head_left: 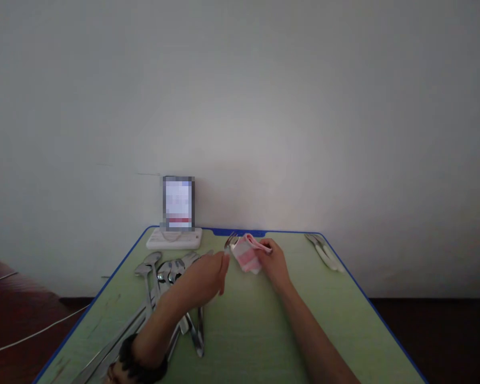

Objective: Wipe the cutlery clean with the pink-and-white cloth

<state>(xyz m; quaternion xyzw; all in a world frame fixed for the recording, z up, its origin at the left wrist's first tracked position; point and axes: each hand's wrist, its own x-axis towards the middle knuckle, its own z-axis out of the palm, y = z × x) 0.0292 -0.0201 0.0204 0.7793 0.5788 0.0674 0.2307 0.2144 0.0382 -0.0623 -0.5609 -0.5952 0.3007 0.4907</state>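
Note:
My left hand [214, 269] is closed around a fork [230, 241], whose tines point up and away from me; its handle is hidden in the fingers. My right hand [275, 260] pinches a folded pink and white checked cloth [248, 255]. The cloth hangs just right of the fork's tines; I cannot tell whether they touch. Beneath and left of my left forearm lies a pile of metal spoons and other cutlery [171, 271], partly hidden by the arm.
Two pieces of cutlery with white handles [328, 257] lie at the table's far right. A device with a lit, blurred screen [178, 202] stands on a white base [174, 238] at the back left. The green table [260, 341] has a blue edge and meets the wall.

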